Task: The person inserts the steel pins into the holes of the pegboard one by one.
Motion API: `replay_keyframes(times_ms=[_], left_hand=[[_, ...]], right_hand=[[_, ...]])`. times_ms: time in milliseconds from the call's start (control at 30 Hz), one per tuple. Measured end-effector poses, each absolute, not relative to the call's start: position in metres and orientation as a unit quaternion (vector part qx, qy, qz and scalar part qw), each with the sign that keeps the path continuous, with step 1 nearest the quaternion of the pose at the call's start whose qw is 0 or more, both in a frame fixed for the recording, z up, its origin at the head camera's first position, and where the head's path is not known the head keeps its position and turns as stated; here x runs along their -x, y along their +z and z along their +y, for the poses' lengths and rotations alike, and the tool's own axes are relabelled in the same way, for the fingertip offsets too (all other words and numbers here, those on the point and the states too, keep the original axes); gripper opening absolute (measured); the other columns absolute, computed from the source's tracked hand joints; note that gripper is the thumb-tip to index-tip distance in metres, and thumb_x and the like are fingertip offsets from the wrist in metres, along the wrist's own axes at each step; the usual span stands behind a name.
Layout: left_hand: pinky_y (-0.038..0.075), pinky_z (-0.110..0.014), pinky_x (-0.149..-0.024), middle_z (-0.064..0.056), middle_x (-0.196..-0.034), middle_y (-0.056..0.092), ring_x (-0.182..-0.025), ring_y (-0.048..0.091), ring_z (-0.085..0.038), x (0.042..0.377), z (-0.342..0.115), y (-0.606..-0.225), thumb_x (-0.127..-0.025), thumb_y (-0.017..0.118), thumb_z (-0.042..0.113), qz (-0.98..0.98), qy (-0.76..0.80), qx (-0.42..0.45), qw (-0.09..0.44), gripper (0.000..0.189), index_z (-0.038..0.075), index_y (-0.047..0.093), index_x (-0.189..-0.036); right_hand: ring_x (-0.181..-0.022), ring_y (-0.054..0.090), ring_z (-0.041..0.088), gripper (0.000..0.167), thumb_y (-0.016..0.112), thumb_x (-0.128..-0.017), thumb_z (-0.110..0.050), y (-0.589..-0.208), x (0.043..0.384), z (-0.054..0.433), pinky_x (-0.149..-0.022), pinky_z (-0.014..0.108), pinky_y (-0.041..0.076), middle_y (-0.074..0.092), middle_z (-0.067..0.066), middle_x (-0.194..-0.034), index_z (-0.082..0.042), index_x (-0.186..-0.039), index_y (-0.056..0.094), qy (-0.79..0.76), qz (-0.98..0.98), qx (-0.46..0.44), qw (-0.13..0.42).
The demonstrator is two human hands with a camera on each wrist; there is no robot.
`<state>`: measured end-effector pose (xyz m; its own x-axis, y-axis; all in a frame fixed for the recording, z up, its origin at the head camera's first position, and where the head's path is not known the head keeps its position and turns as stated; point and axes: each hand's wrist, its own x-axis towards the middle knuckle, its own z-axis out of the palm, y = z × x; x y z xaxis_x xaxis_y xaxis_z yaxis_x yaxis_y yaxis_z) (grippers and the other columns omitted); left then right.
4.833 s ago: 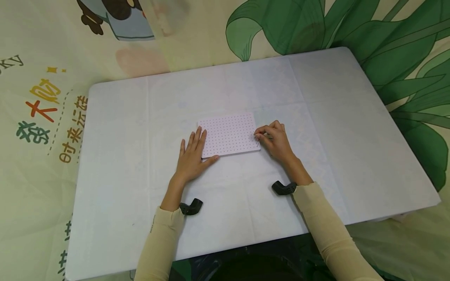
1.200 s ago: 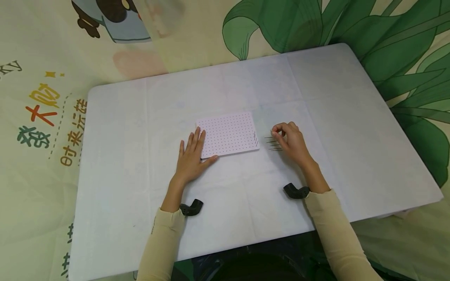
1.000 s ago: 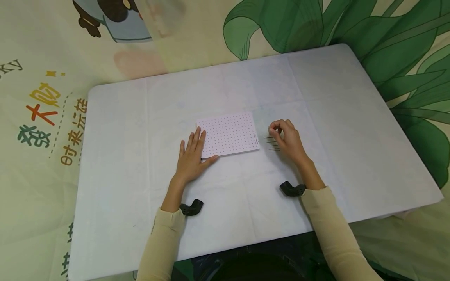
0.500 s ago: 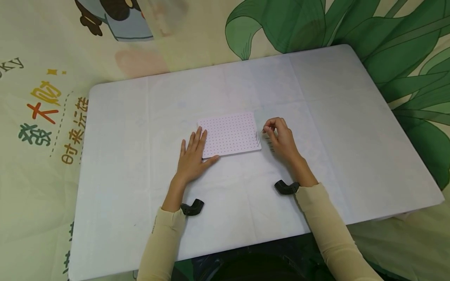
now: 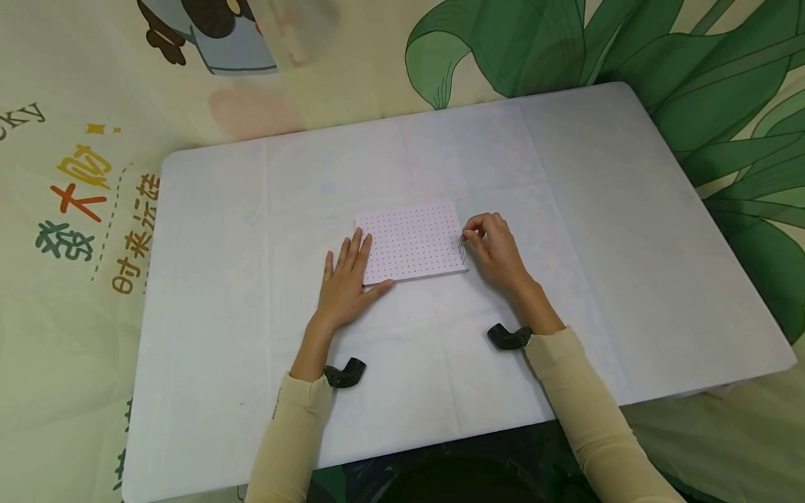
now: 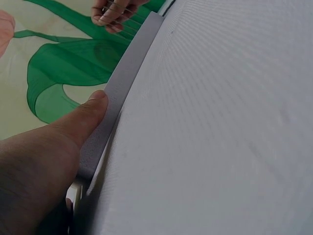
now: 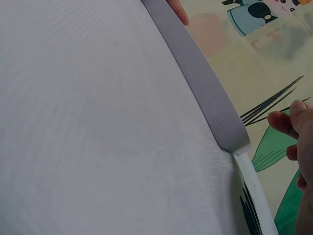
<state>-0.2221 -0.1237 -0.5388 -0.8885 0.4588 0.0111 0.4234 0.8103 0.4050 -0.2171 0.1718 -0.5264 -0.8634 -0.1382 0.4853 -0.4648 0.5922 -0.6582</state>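
A flat white board (image 5: 409, 241) with a grid of small holes lies on the table. Several thin dark needles (image 7: 266, 104) stand tilted in it along its right edge. My left hand (image 5: 342, 290) rests against the board's left side, fingers straight over the edge; its thumb (image 6: 90, 110) touches the front side. At the right edge my right hand (image 5: 498, 253) pinches another thin needle between thumb and forefinger, with its lower end near the standing ones. Whether that end sits in a hole cannot be told.
Loose needles (image 7: 250, 210) lie on the table right of the board, mostly hidden under my right hand in the head view. A white cloth covers the table (image 5: 207, 279). A printed curtain (image 5: 352, 63) hangs behind it.
My right hand was at the board's right edge, then over the loose needles; it has since moved back left to the edge with a needle. The left hand stays in place.
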Motion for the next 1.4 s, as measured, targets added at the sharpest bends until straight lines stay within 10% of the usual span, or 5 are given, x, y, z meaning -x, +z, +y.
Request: replay_keyframes(times_ms=[1400], left_hand=[[-0.007, -0.048, -0.109, 0.0, -0.155, -0.004, -0.14, -0.002, -0.025, 0.2206, -0.1224, -0.5372, -0.085, 0.048, 0.063, 0.951, 0.204, -0.229, 0.043, 0.091, 0.018, 0.003, -0.15]], right_hand=[[-0.079, 0.046, 0.023, 0.007, 0.058, -0.09, -0.009, -0.5289, 0.2207, 0.1716, -0.075, 0.039, 0.031, 0.064, 0.009, -0.093, -0.005, -0.093, 0.053, 0.307, -0.911, -0.197, 0.193]])
